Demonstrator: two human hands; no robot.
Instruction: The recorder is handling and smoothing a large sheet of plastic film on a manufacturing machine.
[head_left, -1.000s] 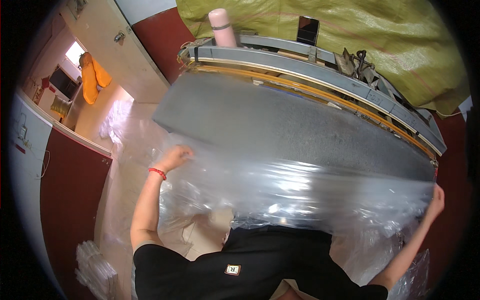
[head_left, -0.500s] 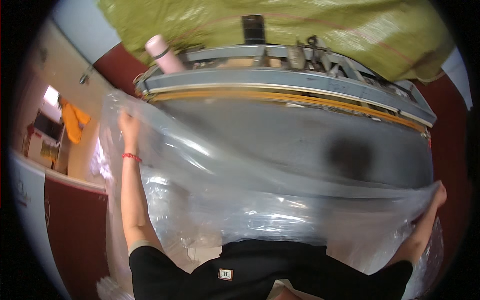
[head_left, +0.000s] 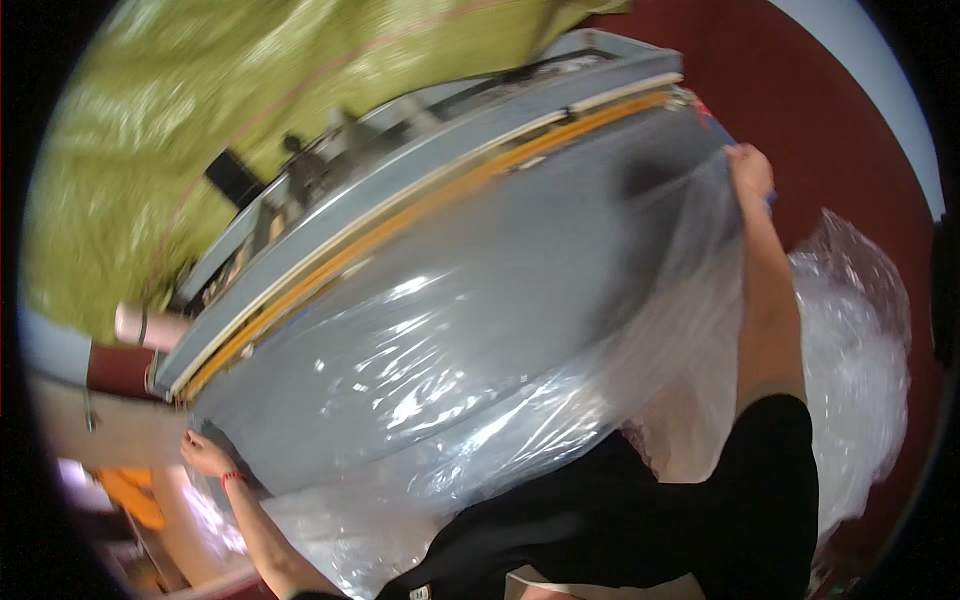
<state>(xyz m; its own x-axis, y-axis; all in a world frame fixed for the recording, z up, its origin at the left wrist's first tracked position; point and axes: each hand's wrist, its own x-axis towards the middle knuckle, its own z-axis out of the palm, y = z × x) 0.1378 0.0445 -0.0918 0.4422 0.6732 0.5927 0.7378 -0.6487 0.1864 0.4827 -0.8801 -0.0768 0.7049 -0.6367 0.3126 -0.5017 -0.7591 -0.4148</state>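
A wide clear plastic film sheet (head_left: pixel 420 400) lies in shiny wrinkles over a long grey table surface (head_left: pixel 500 260) and hangs down its near side against my black shirt. At the table's far right corner, my right hand (head_left: pixel 752 175) is closed on the sheet's edge and draws it into taut folds. My left hand (head_left: pixel 208 456), with a red bracelet (head_left: pixel 233 477) on its wrist, is at the table's left end. Its fingers are curled together at the sheet's edge; the grip itself is small and slightly blurred.
Behind the surface runs a grey metal frame (head_left: pixel 400 165) with an orange strip (head_left: pixel 440 200) along it. A pink bottle (head_left: pixel 150 327) and metal parts stand there. Yellow-green woven sheeting (head_left: pixel 250 60) hangs beyond. More bunched clear plastic (head_left: pixel 850 370) lies at the right, near a dark red wall (head_left: pixel 830 130).
The view has turned, so the table now slants up to the right. My right hand has drawn the sheet toward the table's far right corner; my left hand has come down to its left end.
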